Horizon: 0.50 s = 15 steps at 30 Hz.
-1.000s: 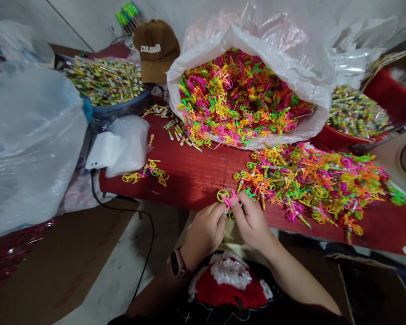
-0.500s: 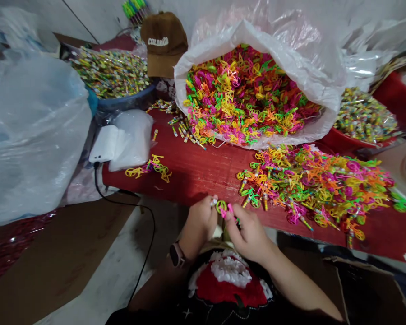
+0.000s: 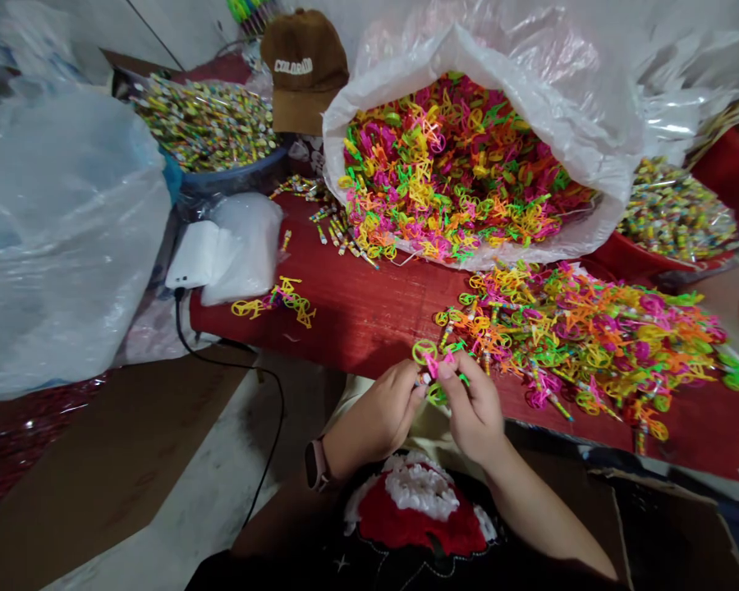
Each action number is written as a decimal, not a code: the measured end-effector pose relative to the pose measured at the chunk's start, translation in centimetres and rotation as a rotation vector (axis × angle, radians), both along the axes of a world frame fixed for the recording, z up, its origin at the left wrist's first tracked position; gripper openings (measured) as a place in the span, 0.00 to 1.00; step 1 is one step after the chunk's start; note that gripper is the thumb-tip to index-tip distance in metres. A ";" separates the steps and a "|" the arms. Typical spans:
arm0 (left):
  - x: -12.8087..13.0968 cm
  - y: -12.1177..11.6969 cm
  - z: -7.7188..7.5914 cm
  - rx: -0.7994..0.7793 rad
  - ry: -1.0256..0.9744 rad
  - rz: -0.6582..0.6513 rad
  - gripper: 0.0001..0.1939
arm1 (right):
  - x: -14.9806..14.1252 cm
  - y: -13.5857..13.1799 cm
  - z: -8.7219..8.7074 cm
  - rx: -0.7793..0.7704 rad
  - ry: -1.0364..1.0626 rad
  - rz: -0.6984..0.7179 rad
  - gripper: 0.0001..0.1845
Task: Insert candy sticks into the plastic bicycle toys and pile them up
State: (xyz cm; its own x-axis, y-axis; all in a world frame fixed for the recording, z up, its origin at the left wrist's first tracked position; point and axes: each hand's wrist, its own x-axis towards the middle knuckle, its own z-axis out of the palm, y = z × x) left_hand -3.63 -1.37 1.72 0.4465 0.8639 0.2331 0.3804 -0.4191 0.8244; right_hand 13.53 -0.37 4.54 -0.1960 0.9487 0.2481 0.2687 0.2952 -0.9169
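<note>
My left hand (image 3: 378, 423) and my right hand (image 3: 471, 402) meet above the front edge of a red table (image 3: 357, 328). Between their fingers they hold a neon plastic toy piece (image 3: 431, 365) with green rings and a pink part. Its thin stick is mostly hidden by my fingers. Right beside my right hand lies a loose pile of similar neon pieces (image 3: 579, 345), some fitted with striped sticks. A smaller group of yellow pieces (image 3: 277, 300) lies to the left of my hands.
A white sack (image 3: 591, 172) of neon pieces stands behind the pile. Further back are a blue basin (image 3: 234, 176) of striped sticks, a red basin (image 3: 671, 246), a brown Colorado cap (image 3: 301, 74), a white power bank (image 3: 192, 254) with a black cable, and a large clear bag (image 3: 61, 246).
My hands have come closer together and raised the toy piece, turning it so the green ring stands higher. The whole scene has shifted slightly right in view.
</note>
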 end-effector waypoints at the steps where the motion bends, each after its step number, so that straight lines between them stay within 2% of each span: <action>1: 0.0 0.0 -0.1 0.017 0.013 -0.019 0.16 | 0.1 -0.1 0.0 0.013 -0.012 0.002 0.15; 9: -0.6 0.2 -0.5 0.170 0.141 -0.031 0.12 | 0.6 -0.4 0.0 -0.032 -0.124 0.087 0.14; 15: -1.1 -0.1 -0.9 0.154 0.287 -0.063 0.10 | 0.7 -0.2 0.0 -0.075 -0.162 0.127 0.16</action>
